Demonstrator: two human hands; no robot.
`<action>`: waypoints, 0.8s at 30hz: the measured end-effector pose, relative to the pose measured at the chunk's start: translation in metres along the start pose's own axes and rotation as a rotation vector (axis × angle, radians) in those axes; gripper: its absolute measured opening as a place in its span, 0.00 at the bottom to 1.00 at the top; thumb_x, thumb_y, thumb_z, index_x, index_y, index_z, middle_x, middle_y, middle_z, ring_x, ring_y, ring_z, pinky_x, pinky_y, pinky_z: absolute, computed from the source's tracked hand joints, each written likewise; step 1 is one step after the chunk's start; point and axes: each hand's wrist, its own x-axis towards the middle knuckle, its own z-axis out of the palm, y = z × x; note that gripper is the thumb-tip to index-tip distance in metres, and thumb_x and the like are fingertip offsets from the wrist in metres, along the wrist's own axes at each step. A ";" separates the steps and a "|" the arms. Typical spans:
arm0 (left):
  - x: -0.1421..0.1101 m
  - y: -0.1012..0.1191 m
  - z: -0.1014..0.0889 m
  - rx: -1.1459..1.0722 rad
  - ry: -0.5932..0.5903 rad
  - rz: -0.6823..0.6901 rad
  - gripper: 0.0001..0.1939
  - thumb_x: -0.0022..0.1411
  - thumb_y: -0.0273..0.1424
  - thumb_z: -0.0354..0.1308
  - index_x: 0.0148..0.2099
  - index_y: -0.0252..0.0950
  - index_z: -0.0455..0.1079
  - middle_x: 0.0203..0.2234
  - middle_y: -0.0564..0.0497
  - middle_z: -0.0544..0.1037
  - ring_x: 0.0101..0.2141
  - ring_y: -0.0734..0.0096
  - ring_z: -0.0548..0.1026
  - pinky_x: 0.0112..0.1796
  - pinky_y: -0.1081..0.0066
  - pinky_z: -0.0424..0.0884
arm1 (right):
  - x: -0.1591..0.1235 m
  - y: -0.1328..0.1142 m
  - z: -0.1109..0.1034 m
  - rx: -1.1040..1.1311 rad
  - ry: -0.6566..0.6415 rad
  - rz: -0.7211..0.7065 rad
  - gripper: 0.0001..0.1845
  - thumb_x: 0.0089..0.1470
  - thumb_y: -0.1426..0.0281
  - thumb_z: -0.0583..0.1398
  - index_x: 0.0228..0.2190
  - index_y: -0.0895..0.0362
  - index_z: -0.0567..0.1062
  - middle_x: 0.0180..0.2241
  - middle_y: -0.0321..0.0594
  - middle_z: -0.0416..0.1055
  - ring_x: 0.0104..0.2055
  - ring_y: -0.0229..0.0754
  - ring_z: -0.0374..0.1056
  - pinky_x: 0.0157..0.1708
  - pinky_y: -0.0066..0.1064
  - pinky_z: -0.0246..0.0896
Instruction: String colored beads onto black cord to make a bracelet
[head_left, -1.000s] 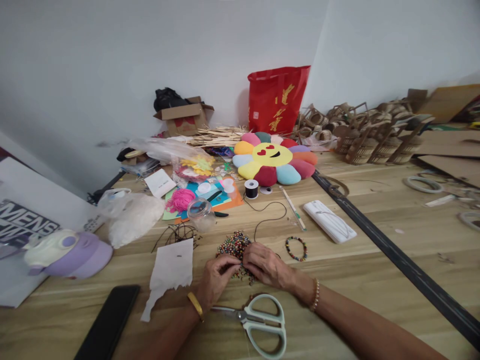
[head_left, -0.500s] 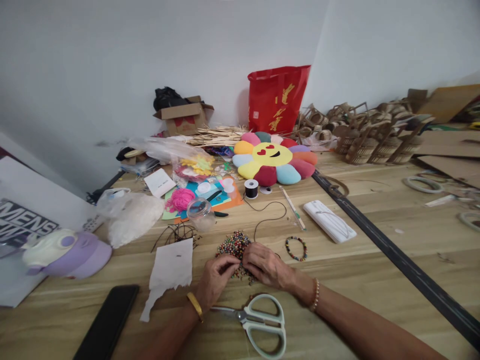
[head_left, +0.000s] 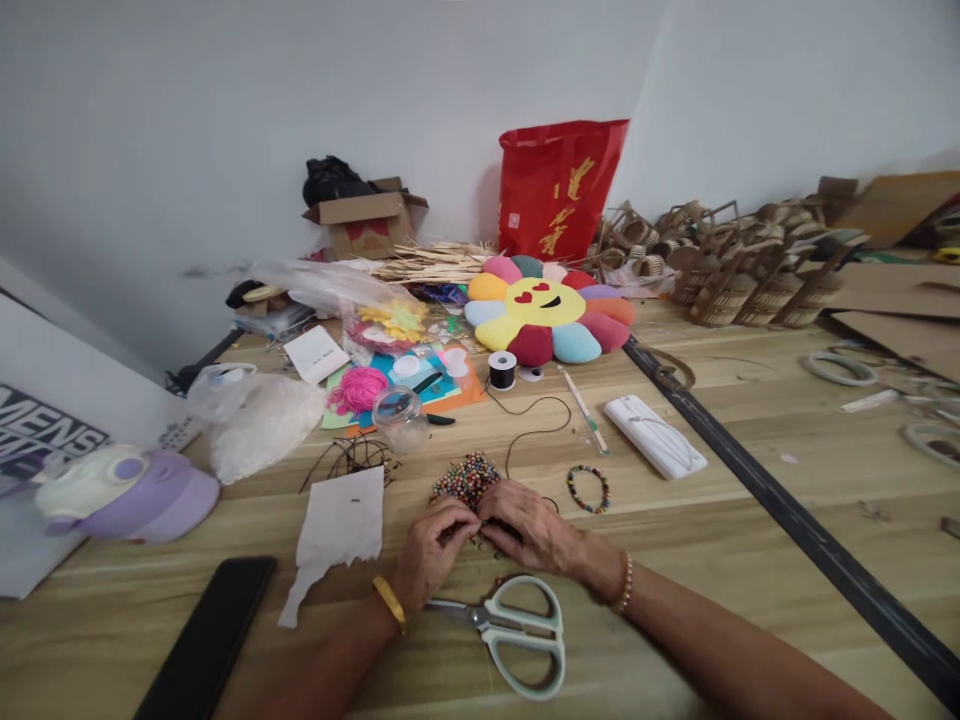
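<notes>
My left hand (head_left: 433, 545) and my right hand (head_left: 534, 522) meet at the near edge of a pile of small multicoloured beads (head_left: 466, 478). The left fingertips are pinched together, on what is too small to see. My right hand is closed at the fingertips too, on a thin black cord (head_left: 517, 438) that runs down to it from a spool (head_left: 502, 370); the cord's hold point is hidden by the fingers. Right of that hand lies a beaded bracelet (head_left: 589, 489). Scissors (head_left: 517, 625) with pale handles rest just below both hands.
Left are torn white paper (head_left: 341, 520), a black phone (head_left: 206, 640), a purple cap (head_left: 142, 500) and black cord pieces (head_left: 356, 458). Beyond the beads stand a clear jar (head_left: 400, 415), pink yarn (head_left: 360, 388) and a flower cushion (head_left: 546, 308). A white power bank (head_left: 654, 437) lies right.
Both hands stay pinched by the beads, the fingertips shifting only slightly. The whole view has moved a little, with the table things appearing slightly higher.
</notes>
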 end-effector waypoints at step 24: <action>0.000 0.008 -0.003 -0.035 0.026 0.035 0.09 0.64 0.28 0.56 0.32 0.34 0.74 0.26 0.47 0.77 0.30 0.68 0.75 0.33 0.72 0.71 | 0.020 -0.020 -0.037 0.263 -0.229 0.372 0.11 0.55 0.65 0.64 0.38 0.57 0.72 0.33 0.39 0.72 0.34 0.38 0.68 0.35 0.28 0.65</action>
